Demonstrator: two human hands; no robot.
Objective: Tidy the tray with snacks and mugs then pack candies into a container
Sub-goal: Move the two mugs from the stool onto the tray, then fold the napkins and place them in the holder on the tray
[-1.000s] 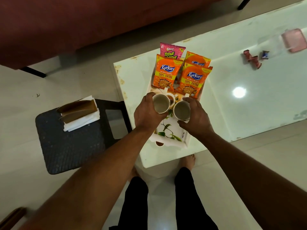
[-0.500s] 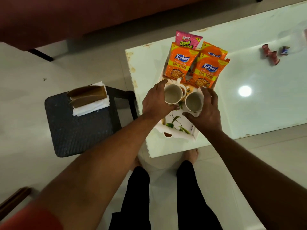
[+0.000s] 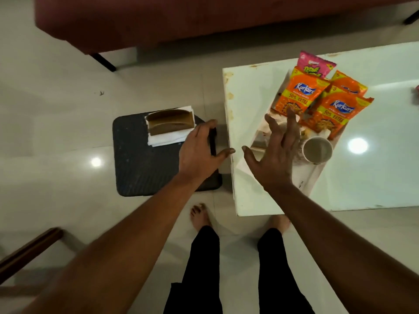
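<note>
mug (image 3: 317,149) is what i'd worry about first tbh. it stands upright and looks empty on the white tray (image 3: 314,177), which lies at a slant on the desk (image 3: 374,173) near its left corner, and the right hand (image 3: 274,159) hovers just beside it with its fingers (image 3: 292,125) spread wide and holding nothing. one careless sweep sideways and i reckon the mug tips or skids off the tray. could be a second mug hidden behind that hand, can't tell, which would make a blind bump even likelier. left hand (image 3: 199,150) is off the desk altogether, over the dark stool (image 3: 145,168) near the brown napkin holder (image 3: 170,122), fingers loosely bent and empty too, so nothing is steadying the tray right now; if the right hand shoves anything, the tray could slide on that glossy top. the orange snack packets (image 3: 297,96) and the pink packet (image 3: 314,64) lean in a pile at the tray's far end, some poking past the rim, so a nudge might topple them onto the desk. candies: just a red sliver (image 3: 416,94) at the right border, might be one, and no container in view, so that part looks not started.
</note>
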